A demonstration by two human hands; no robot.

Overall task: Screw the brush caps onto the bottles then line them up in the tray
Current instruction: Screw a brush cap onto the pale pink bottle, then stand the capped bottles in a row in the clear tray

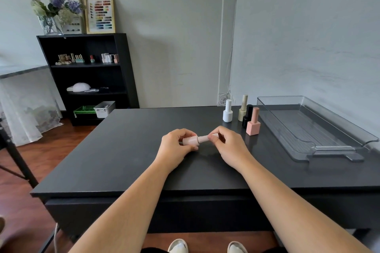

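Item: pale pink bottle (190, 140), held sideways over table centre. Left hand (176, 146) fingers clasp body; right hand (226, 142) pinches ribbed cap (205, 138). Likely light, smooth, breakable; grip ribs. Clear tray (308, 144) at three o'clock.

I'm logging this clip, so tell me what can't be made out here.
All in the head view:
- Pale pink bottle: base hidden in the left hand.
- Its cap: tip covered by right hand fingers; how far it's screwed is unclear.
- Black bottle: lower part behind the peach square bottle.
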